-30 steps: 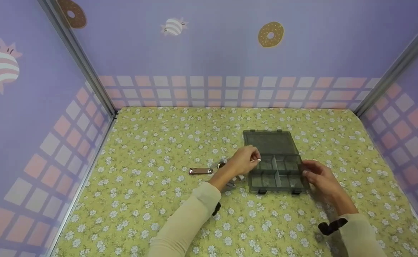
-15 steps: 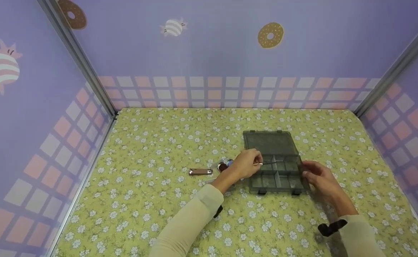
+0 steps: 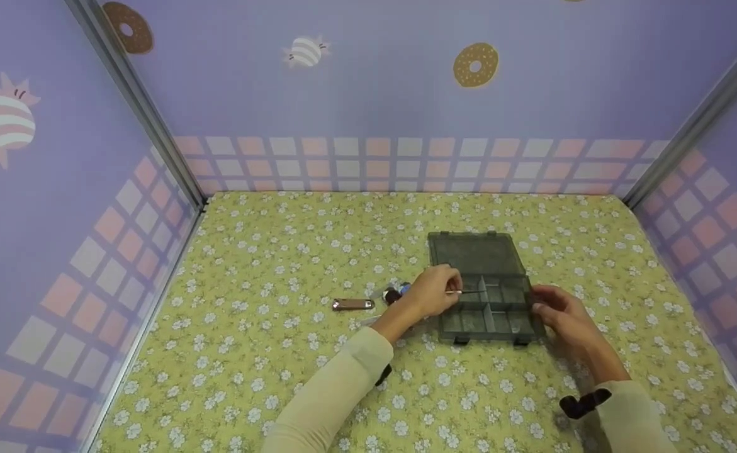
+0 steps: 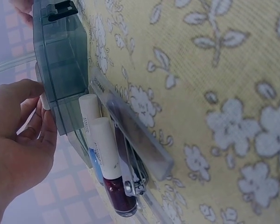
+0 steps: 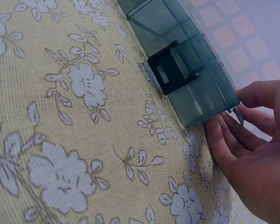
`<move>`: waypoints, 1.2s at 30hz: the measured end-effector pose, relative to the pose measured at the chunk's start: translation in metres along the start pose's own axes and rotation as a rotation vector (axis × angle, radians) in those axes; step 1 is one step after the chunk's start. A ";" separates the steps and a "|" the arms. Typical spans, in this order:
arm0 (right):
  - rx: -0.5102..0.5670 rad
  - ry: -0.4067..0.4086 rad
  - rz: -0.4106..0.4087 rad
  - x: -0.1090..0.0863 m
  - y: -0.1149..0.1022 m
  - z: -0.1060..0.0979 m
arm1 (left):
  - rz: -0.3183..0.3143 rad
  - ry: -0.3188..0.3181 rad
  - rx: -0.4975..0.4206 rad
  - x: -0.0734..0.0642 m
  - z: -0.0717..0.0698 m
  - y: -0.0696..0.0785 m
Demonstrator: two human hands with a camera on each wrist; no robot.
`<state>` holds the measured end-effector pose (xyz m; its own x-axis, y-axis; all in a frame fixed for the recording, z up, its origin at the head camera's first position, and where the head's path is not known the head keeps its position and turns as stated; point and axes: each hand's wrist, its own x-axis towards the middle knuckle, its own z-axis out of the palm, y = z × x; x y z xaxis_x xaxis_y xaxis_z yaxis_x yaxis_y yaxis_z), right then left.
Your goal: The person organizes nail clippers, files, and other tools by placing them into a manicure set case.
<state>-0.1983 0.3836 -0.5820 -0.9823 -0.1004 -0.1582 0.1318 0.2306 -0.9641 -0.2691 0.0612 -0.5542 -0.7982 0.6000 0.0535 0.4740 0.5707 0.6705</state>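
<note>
My left hand [image 3: 434,289] pinches a slim stick-like tool [image 3: 455,291] with a pale handle and a thin dark end pointing right. It hangs over the back left compartment of a smoky see-through divider box [image 3: 489,319], whose lid [image 3: 478,251] lies open at the back. At the box's right side, my right hand [image 3: 563,314] grips the wall, thumb on the rim and fingers lower down. Beside the left hand, two nail polish bottles with white caps, one dark red [image 4: 116,193] and one blue [image 4: 95,163], lie near a nail clipper [image 4: 130,179].
A flat clear-sleeved strip [image 4: 135,128] lies across the nail clipper. Left of the bottles rests a brown nail clipper [image 3: 352,304] on the flowered cloth [image 3: 267,251]. Purple walls stand at the back and both sides.
The left hand has dropped slightly and shifted a little right, and the tool now shows lengthwise over the compartments. The right hand keeps its grip and the box stays put.
</note>
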 end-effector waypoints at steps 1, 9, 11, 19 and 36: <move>0.005 0.003 0.001 0.000 0.000 0.000 | -0.004 -0.002 -0.016 0.000 -0.001 0.000; -0.024 0.011 -0.002 0.002 -0.002 0.000 | 0.024 -0.014 -0.094 -0.004 -0.008 -0.003; -0.029 0.011 -0.002 0.002 -0.003 0.000 | 0.035 -0.012 -0.070 -0.006 -0.012 -0.003; -0.040 0.021 -0.001 0.001 -0.004 0.001 | 0.058 -0.002 0.054 -0.014 -0.033 -0.004; -0.057 0.006 -0.005 0.000 0.003 -0.001 | -0.039 -0.031 0.102 -0.035 -0.053 -0.035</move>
<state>-0.1978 0.3852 -0.5846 -0.9837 -0.0957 -0.1523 0.1195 0.2851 -0.9510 -0.2775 -0.0089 -0.5403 -0.8056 0.5924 0.0047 0.4795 0.6474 0.5924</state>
